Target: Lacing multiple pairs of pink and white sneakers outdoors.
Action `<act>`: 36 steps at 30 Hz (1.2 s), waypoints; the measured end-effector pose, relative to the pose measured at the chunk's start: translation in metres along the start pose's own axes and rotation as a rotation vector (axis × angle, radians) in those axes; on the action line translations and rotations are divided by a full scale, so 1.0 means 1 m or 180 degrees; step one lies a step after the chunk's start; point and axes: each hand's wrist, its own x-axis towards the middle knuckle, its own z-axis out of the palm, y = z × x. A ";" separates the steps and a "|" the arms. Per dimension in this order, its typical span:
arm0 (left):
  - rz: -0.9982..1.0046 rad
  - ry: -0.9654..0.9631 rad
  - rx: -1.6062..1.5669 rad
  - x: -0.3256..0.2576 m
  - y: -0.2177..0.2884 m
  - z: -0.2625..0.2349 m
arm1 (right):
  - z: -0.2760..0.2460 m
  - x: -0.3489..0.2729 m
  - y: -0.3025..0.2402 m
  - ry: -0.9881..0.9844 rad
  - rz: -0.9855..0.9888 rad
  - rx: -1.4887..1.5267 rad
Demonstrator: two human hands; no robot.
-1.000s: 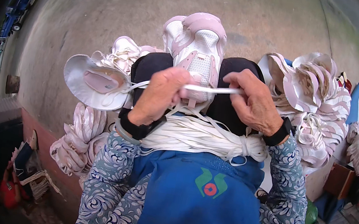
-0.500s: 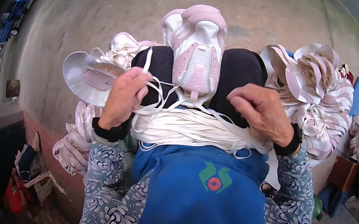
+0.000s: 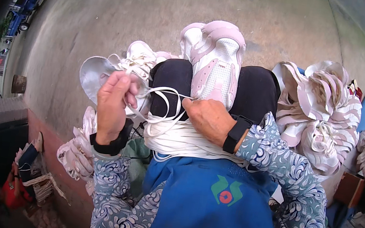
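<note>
The head view shows a pink and white shoe resting sole-down on the dark-clad knees, with a thick bundle of white laces heaped across the lap above a blue apron. A second ago one lace was drawn taut and level between both hands in front of the shoe; now the left hand has been raised and carried out to the left, and the lace hangs in slack loops between the two hands. That change is taken to mean the lace has been pulled through or freed rather than held under tension, so the lacing seems to be mid-stroke.

The left hand is closed, its fingers pinched on the end of the lace, well to the left of the shoe and in front of a pale upturned shoe upper. The right hand is lowered to just below the heel end of the shoe, knuckles up, fingers curled; it is probably closed on the other part of the lace, though the fingertips are hidden from this angle. The shoe lies between the hands, nearer the right.

A pile of similar pink and white shoes is stacked to the right on the concrete floor.
</note>
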 end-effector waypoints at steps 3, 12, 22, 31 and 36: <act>-0.0269 -0.0406 -0.0320 0.002 0.004 0.000 | 0.005 -0.001 0.002 -0.0106 -0.0013 0.0093; -0.0316 -0.0927 0.0076 0.019 -0.005 0.045 | -0.060 -0.025 0.007 0.1309 0.0183 0.0394; 0.1158 -0.1136 0.1392 0.042 -0.024 0.101 | -0.101 -0.047 0.063 0.0936 0.2034 0.2627; 0.0324 -0.0850 0.0963 0.057 -0.011 0.078 | -0.085 -0.042 0.075 0.1327 0.0940 0.0559; 0.1042 -0.1275 0.1939 0.050 -0.031 0.106 | -0.078 -0.024 0.069 0.1501 0.1077 0.0624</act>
